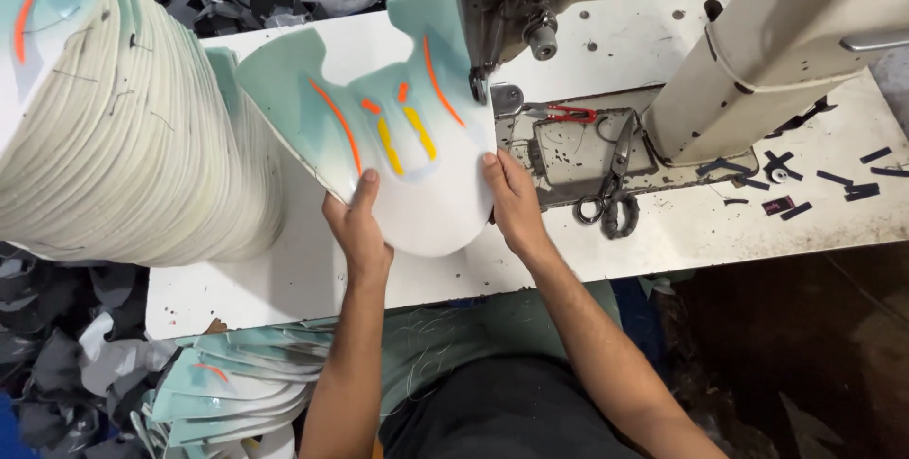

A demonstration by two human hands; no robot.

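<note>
While I press the white and pale-teal curved shoe-upper panel [398, 137] with its orange and yellow stripes flat on the counter [663, 232], my left hand [358, 222] pins its lower left edge, thumb on top and fingers tucked beneath, and my right hand [509, 198] grips its right edge the same way. Both hands are closed on the panel, neither one free. The panel lies just left of the needle and presser foot [481, 85] of the beige sewing machine [757, 52], its upper right edge nearly under the foot; I cannot tell whether the needle is touching it. I see no fresh seam on this piece, so I judge the stitching on it barely begun, if at all.

To my left a tall stack of matching panels [123, 137] leans over the counter, and a smaller fanned heap of teal pieces [237, 388] sits below the counter edge by my left elbow; which pile is finished I cannot say. Right of the foot, a pair of steel scissors [614, 184] and red-handled snips [568, 114] rest on the machine bed, with small dark fabric scraps [833, 180] scattered farther right.
</note>
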